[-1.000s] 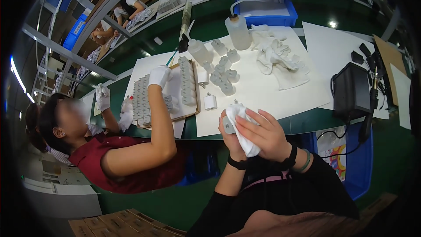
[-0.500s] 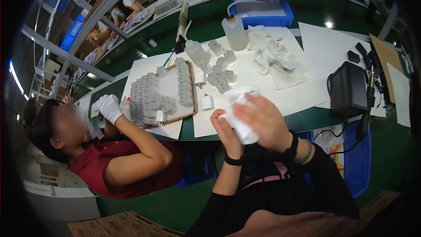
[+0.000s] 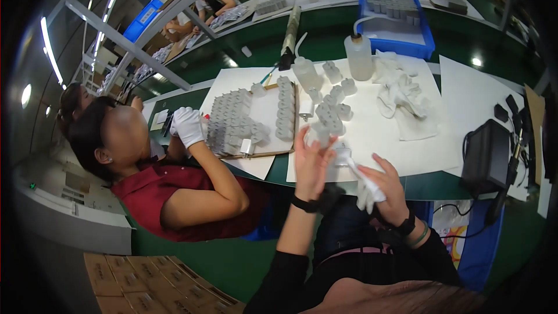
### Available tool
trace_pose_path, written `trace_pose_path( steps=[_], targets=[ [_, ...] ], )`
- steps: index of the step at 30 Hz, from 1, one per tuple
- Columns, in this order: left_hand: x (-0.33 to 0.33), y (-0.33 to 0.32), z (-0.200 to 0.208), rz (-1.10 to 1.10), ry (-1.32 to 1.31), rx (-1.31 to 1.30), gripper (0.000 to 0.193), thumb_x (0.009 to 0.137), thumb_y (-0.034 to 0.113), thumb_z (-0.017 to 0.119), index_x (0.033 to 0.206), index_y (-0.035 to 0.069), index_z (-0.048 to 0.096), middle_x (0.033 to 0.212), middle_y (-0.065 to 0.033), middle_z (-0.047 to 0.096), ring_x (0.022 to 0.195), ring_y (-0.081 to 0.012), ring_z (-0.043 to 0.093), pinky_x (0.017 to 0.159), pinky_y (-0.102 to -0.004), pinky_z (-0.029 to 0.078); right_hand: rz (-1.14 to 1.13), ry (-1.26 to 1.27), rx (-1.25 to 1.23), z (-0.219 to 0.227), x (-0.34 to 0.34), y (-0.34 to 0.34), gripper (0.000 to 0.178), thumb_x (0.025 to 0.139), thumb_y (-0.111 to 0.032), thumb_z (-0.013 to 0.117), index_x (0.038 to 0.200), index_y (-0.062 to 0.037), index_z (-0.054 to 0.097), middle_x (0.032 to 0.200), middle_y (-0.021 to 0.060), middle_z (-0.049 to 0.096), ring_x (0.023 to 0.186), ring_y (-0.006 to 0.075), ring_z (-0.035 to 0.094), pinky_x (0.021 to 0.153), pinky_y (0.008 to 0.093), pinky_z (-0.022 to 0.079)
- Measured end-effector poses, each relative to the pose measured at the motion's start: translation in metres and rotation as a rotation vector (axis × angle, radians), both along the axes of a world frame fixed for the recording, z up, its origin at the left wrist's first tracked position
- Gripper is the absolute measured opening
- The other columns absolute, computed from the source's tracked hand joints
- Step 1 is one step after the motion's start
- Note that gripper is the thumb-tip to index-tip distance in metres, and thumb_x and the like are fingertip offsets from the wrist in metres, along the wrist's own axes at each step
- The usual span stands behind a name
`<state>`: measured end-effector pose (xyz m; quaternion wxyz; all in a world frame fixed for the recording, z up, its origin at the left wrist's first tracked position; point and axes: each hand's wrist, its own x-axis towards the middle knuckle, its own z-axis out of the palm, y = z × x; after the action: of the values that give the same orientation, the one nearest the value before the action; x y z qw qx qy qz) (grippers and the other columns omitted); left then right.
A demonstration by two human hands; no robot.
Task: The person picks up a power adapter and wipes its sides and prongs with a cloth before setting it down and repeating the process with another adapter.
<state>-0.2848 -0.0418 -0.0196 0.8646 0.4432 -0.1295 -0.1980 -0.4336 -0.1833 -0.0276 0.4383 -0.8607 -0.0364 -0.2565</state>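
My left hand [image 3: 311, 166] is raised at the table's front edge, fingers apart and slightly blurred, with nothing plainly held. Beside its fingertips a white charger [image 3: 343, 154] lies on the white sheet. My right hand [image 3: 390, 192] grips a white cloth glove [image 3: 367, 191], whose limp fingers dangle toward my lap. Beyond my left hand stands a loose cluster of small whitish plug adapters [image 3: 330, 117], partly hidden by my fingers. More white gloves [image 3: 401, 100] lie crumpled farther back on the sheet.
A tray [image 3: 272, 113] of adapters sits left, beside a co-worker's gloved hand [image 3: 187, 127]. Two squeeze bottles, one nearer [image 3: 306, 73] and one taller [image 3: 359, 58], stand behind the cluster. A black box-shaped device [image 3: 487, 157] with cables is at right; a blue bin [image 3: 396, 20] stands behind.
My hands, earlier together around the white cloth, are now apart. The glove hangs from my right hand, while my left has opened. The whole view has shifted, so things appear farther right.
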Motion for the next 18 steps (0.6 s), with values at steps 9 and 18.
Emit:
trace_pose_path(
  steps=[9, 18],
  targets=[
    [0.194, 0.05, 0.029, 0.144, -0.141, 0.172, 0.028, 0.092, 0.015, 0.05, 0.117, 0.001, 0.049, 0.106, -0.0084, 0.06, 0.088, -0.012, 0.058, 0.072, -0.0279, 0.048, -0.021, 0.026, 0.363, -0.022, 0.0, -0.016, 0.031, 0.085, -0.006, 0.048, 0.113, -0.0013, 0.059, 0.119, 0.0102, 0.059, 0.126, 0.0325, 0.04, 0.102, 0.0398, 0.032],
    [0.282, 0.075, 0.006, 0.366, -0.638, 1.301, 0.039, 0.064, 0.006, 0.073, 0.101, 0.004, 0.06, 0.087, -0.0096, 0.063, 0.087, -0.0221, 0.062, 0.074, -0.0314, 0.049, -0.071, 0.079, 0.468, -0.03, 0.009, -0.034, 0.03, 0.084, -0.003, 0.048, 0.111, -0.0004, 0.059, 0.117, 0.0102, 0.06, 0.124, 0.0319, 0.042, 0.102, 0.0388, 0.033]
  ],
)
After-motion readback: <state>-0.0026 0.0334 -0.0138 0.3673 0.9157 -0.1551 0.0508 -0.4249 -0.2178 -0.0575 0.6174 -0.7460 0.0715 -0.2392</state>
